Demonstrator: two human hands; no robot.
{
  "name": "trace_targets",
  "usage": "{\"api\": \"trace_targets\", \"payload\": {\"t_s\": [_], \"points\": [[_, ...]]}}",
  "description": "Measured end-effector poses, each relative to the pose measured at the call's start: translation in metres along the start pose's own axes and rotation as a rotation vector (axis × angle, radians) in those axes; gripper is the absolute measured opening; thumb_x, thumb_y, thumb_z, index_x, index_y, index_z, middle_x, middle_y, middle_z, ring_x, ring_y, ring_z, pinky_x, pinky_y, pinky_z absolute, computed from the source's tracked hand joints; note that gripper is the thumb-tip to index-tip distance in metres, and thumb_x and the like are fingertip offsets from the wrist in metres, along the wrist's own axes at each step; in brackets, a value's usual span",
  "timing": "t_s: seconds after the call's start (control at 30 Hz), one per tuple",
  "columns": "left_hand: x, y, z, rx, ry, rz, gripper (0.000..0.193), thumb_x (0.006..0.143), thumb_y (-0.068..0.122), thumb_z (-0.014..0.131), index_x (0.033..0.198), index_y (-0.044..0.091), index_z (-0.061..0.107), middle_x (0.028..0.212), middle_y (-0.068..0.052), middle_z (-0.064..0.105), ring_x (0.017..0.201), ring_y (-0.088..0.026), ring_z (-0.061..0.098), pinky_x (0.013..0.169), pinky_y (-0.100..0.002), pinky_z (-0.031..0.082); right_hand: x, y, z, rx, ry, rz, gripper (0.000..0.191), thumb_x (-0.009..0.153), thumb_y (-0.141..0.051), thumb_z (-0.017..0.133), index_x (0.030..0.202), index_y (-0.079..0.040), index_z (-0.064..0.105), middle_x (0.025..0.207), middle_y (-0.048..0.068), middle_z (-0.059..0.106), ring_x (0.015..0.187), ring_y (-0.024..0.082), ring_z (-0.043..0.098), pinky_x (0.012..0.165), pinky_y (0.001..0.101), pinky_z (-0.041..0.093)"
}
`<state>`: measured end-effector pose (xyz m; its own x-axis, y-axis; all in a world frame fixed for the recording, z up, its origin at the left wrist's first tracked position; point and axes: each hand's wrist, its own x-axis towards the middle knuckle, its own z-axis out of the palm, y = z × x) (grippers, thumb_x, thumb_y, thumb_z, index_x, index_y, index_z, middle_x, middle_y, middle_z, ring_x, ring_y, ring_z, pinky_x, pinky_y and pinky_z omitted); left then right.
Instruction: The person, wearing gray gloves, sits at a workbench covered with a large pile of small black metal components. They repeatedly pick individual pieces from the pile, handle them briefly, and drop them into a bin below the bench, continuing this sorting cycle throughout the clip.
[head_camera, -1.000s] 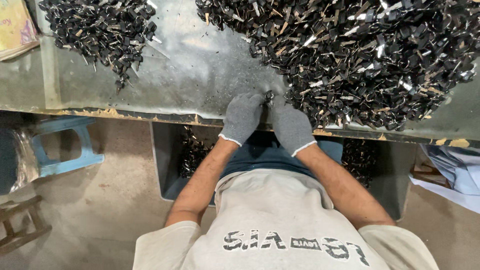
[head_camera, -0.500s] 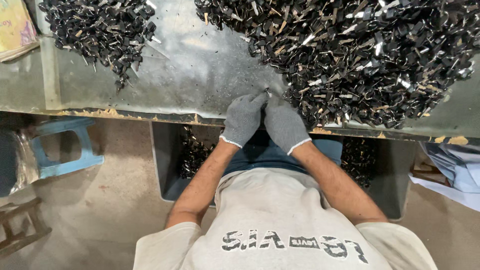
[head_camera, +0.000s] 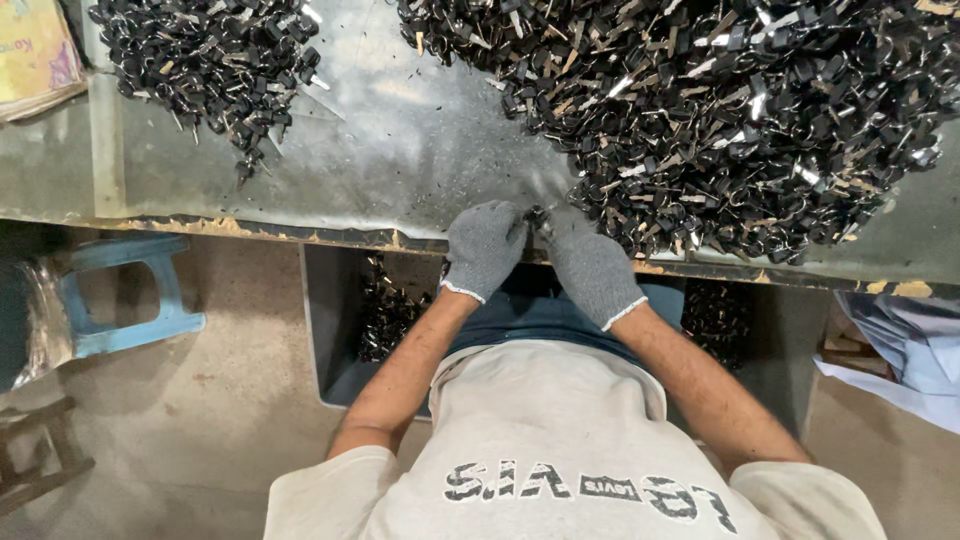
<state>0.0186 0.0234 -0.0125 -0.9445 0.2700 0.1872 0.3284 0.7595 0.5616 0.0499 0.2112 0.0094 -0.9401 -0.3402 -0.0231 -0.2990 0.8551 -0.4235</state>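
Both gloved hands pinching one small part at the tabletop (head_camera: 420, 170) edge, loads left to go

Left hand (head_camera: 484, 248) and right hand (head_camera: 592, 268) meet with a narrow grip around a small dark part (head_camera: 537, 215), just beside the big pile (head_camera: 720, 110). A smaller pile (head_camera: 215, 60) sits well apart from the big pile; a bin (head_camera: 385, 310) below holds some pieces. I'd say it's early going.

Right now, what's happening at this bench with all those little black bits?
A person in grey knit gloves works at the edge of a grey metal table. The left hand and right hand meet on one small dark piece. A big heap of small black and metal parts lies beside the right hand, a smaller heap far left. A bin under the table holds more.
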Motion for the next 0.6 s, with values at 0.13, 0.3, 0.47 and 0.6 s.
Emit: {"api": "trace_targets", "payload": {"t_s": [0.13, 0.3, 0.47, 0.6], "points": [[0.001, 0.004, -0.003, -0.011, 0.000, 0.052, 0.008, 0.084, 0.016, 0.071, 0.085, 0.010, 0.067, 0.080, -0.014, 0.067, 0.077, -0.038, 0.066, 0.069, -0.052, 0.050, 0.005, 0.002, 0.003, 0.001, 0.004, 0.058, 0.022, 0.093, -0.011, 0.060, 0.112, 0.000, 0.061, 0.097, 0.022, 0.071, 0.080, 0.039, 0.072, 0.064, 0.0485, 0.059], [0.010, 0.000, -0.024, 0.104, 0.158, -0.158, 0.010, 0.084, 0.020, 0.074, 0.084, 0.011, 0.069, 0.075, -0.009, 0.068, 0.069, -0.030, 0.067, 0.063, -0.047, 0.051, 0.005, 0.005, -0.006, 0.079, -0.188, 0.193, 0.029, 0.099, -0.022, 0.060, 0.116, 0.001, 0.061, 0.091, 0.023, 0.072, 0.081, 0.040, 0.072, 0.070, 0.0503, 0.058], [0.046, -0.006, -0.028, 0.288, 0.454, 0.103, 0.009, 0.090, 0.013, 0.068, 0.098, 0.011, 0.070, 0.091, -0.004, 0.069, 0.101, -0.028, 0.071, 0.086, -0.044, 0.057, 0.008, -0.003, -0.011, 0.090, 0.011, 0.032, 0.034, 0.092, -0.019, 0.061, 0.120, 0.000, 0.063, 0.108, 0.026, 0.070, 0.081, 0.041, 0.072, 0.063, 0.0482, 0.059], [0.101, -0.002, -0.016, 0.112, 0.189, 0.156, 0.019, 0.087, 0.007, 0.069, 0.104, 0.013, 0.076, 0.098, -0.009, 0.072, 0.093, -0.031, 0.068, 0.077, -0.043, 0.055, 0.013, -0.006, -0.004, 0.080, -0.065, 0.124, 0.040, 0.095, -0.022, 0.064, 0.127, 0.001, 0.061, 0.105, 0.025, 0.069, 0.086, 0.042, 0.071, 0.071, 0.0507, 0.059]]}}
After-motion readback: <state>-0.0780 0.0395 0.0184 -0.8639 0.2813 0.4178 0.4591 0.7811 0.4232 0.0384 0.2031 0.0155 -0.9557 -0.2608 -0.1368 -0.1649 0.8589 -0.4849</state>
